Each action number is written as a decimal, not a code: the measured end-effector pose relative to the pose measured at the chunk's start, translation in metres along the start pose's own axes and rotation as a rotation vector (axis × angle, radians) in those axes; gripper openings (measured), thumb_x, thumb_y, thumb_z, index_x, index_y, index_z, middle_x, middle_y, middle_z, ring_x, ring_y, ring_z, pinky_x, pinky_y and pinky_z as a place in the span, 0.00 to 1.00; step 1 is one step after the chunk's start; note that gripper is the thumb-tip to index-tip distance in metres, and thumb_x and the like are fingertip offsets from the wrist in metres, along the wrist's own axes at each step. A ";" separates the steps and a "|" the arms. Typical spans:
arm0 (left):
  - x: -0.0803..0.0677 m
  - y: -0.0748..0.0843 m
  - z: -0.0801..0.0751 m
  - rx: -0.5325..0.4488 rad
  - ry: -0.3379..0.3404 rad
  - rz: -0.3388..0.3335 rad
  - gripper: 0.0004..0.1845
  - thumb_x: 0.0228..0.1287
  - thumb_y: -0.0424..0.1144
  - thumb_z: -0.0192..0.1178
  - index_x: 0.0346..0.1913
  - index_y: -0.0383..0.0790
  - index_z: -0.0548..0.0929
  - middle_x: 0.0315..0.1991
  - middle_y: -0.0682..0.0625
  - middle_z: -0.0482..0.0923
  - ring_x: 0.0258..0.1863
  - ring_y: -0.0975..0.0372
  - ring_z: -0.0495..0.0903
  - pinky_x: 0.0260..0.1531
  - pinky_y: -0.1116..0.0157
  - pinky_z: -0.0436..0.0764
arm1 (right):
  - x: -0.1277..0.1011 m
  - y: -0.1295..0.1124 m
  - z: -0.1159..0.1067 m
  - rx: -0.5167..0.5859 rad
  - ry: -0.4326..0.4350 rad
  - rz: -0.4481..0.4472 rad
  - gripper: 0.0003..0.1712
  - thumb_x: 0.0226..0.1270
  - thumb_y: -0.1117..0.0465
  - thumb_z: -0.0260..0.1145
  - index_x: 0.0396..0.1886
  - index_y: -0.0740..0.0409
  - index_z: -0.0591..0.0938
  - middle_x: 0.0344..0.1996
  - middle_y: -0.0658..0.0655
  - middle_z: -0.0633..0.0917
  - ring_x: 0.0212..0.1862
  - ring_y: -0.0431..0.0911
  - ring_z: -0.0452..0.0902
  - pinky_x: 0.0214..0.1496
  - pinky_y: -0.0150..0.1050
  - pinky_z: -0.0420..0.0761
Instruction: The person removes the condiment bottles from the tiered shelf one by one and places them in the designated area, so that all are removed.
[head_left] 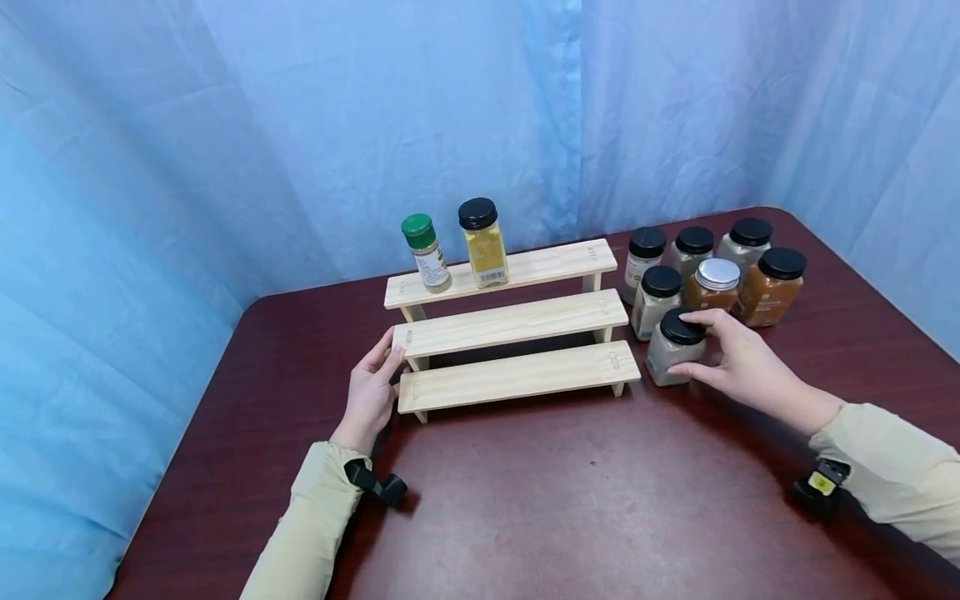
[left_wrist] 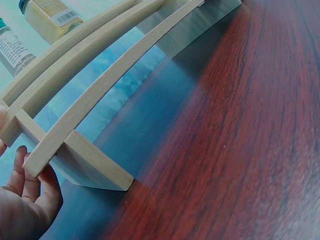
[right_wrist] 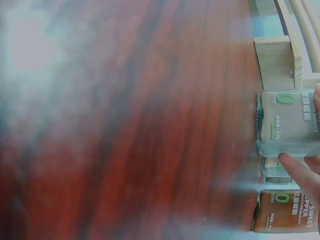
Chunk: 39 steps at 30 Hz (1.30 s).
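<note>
The right hand (head_left: 738, 360) grips a grey spice jar (head_left: 674, 348) with a black lid, fingers curled over the lid and thumb against its near side. The jar stands upright on the dark red wooden table (head_left: 585, 500), just beside the right end of the three-tier wooden spice rack (head_left: 513, 329), at about 3 o'clock from the rack's lowest step. In the right wrist view the same jar (right_wrist: 290, 122) shows its label, with a fingertip (right_wrist: 295, 167) pressed on its side and the rack's end leg just beyond it.

The left hand (head_left: 371, 392) rests against the left end of the rack at about 9 o'clock, fingers straight and relaxed, the thumb touching the middle step's end. The left wrist view shows those fingers (left_wrist: 30, 185) lying by the lowest step's end.

On the rack's top step stand two upright jars: a green-lidded jar (head_left: 426, 252) toward the left and a yellow spice jar (head_left: 483, 242) with a black lid just beside it at 3 o'clock.

At about 12 o'clock from the gripped jar stands a cluster of further jars: four pale ones with black lids, a brown silver-lidded jar (head_left: 711, 285) and a brown black-lidded jar (head_left: 772, 286). A blue curtain (head_left: 300, 125) hangs behind the table.
</note>
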<state>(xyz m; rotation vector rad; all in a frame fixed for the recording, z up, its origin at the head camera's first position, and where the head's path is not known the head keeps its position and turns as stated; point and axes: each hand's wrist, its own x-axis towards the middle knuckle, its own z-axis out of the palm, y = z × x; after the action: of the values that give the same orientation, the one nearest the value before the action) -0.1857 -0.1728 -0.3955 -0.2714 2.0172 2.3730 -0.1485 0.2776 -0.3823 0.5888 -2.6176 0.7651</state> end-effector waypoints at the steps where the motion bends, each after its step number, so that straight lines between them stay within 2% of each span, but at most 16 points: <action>1: 0.000 0.000 0.000 0.004 0.002 0.000 0.27 0.72 0.37 0.50 0.72 0.44 0.62 0.46 0.56 0.74 0.46 0.71 0.76 0.48 0.64 0.76 | 0.000 0.000 0.000 0.001 -0.003 -0.001 0.41 0.38 0.70 0.80 0.54 0.65 0.68 0.41 0.64 0.77 0.27 0.31 0.71 0.25 0.28 0.74; 8: 0.000 -0.001 0.000 0.003 0.016 0.003 0.27 0.72 0.36 0.51 0.72 0.43 0.62 0.45 0.56 0.74 0.49 0.69 0.75 0.56 0.56 0.72 | 0.002 0.000 -0.001 -0.020 -0.008 -0.019 0.41 0.38 0.70 0.80 0.54 0.66 0.67 0.40 0.65 0.77 0.25 0.35 0.70 0.25 0.31 0.73; 12: 0.000 -0.001 0.000 0.011 0.016 0.008 0.27 0.72 0.37 0.51 0.72 0.42 0.61 0.44 0.56 0.75 0.48 0.69 0.75 0.55 0.55 0.73 | 0.002 0.001 0.000 -0.036 0.000 -0.024 0.42 0.37 0.70 0.80 0.54 0.66 0.68 0.40 0.66 0.77 0.31 0.46 0.75 0.26 0.33 0.75; 16: -0.001 -0.001 0.000 0.008 0.018 0.007 0.27 0.72 0.36 0.51 0.72 0.42 0.61 0.43 0.58 0.75 0.47 0.70 0.76 0.53 0.57 0.74 | 0.003 0.000 -0.001 -0.031 0.003 -0.030 0.41 0.38 0.70 0.80 0.53 0.67 0.68 0.44 0.66 0.76 0.40 0.53 0.77 0.34 0.44 0.80; 20: -0.001 0.000 0.000 0.008 0.016 0.005 0.27 0.72 0.36 0.51 0.72 0.42 0.61 0.42 0.58 0.75 0.46 0.71 0.76 0.55 0.56 0.73 | 0.005 -0.001 -0.002 -0.015 0.005 -0.056 0.40 0.37 0.70 0.80 0.52 0.69 0.69 0.49 0.66 0.72 0.46 0.54 0.73 0.41 0.52 0.78; 27: -0.001 0.000 0.000 0.003 0.011 0.010 0.27 0.72 0.37 0.51 0.72 0.42 0.61 0.42 0.58 0.75 0.47 0.70 0.75 0.59 0.51 0.69 | 0.009 -0.002 -0.008 -0.013 -0.029 -0.078 0.40 0.37 0.69 0.80 0.52 0.70 0.69 0.48 0.64 0.72 0.48 0.51 0.70 0.43 0.52 0.77; 30: -0.001 0.000 0.000 -0.015 0.014 0.010 0.27 0.71 0.37 0.52 0.72 0.42 0.61 0.41 0.59 0.76 0.47 0.70 0.75 0.61 0.50 0.67 | 0.011 -0.003 -0.010 -0.022 -0.031 -0.089 0.40 0.37 0.67 0.81 0.52 0.68 0.70 0.48 0.62 0.73 0.48 0.49 0.69 0.44 0.47 0.78; 32: -0.001 0.000 0.000 -0.014 0.012 0.012 0.27 0.71 0.37 0.52 0.72 0.42 0.61 0.41 0.60 0.76 0.47 0.70 0.75 0.60 0.51 0.68 | 0.011 -0.004 -0.011 -0.015 -0.019 -0.093 0.40 0.37 0.66 0.81 0.52 0.66 0.71 0.48 0.61 0.73 0.49 0.47 0.68 0.46 0.36 0.77; 35: -0.001 0.000 0.001 -0.007 0.011 0.009 0.27 0.72 0.37 0.52 0.72 0.43 0.62 0.41 0.60 0.76 0.47 0.70 0.76 0.56 0.55 0.72 | 0.013 -0.008 -0.014 0.017 0.011 -0.086 0.40 0.37 0.67 0.81 0.52 0.65 0.71 0.48 0.60 0.73 0.48 0.45 0.67 0.47 0.18 0.70; 37: -0.002 0.000 0.001 0.002 0.008 0.009 0.27 0.72 0.38 0.51 0.72 0.43 0.62 0.41 0.60 0.76 0.47 0.70 0.76 0.53 0.58 0.74 | 0.015 -0.012 -0.018 0.043 0.042 -0.081 0.39 0.37 0.69 0.81 0.51 0.67 0.71 0.48 0.61 0.72 0.47 0.45 0.68 0.46 0.12 0.65; 39: -0.002 0.000 0.000 -0.002 0.012 0.006 0.27 0.72 0.37 0.51 0.72 0.43 0.62 0.40 0.60 0.77 0.47 0.70 0.76 0.50 0.60 0.75 | 0.019 -0.015 -0.022 0.055 0.065 -0.073 0.38 0.37 0.70 0.80 0.51 0.67 0.72 0.49 0.61 0.72 0.46 0.45 0.70 0.45 0.12 0.65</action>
<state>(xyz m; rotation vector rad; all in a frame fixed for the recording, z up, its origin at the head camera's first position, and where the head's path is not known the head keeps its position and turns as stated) -0.1840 -0.1724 -0.3956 -0.2797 2.0239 2.3827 -0.1525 0.2727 -0.3503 0.6601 -2.5086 0.8224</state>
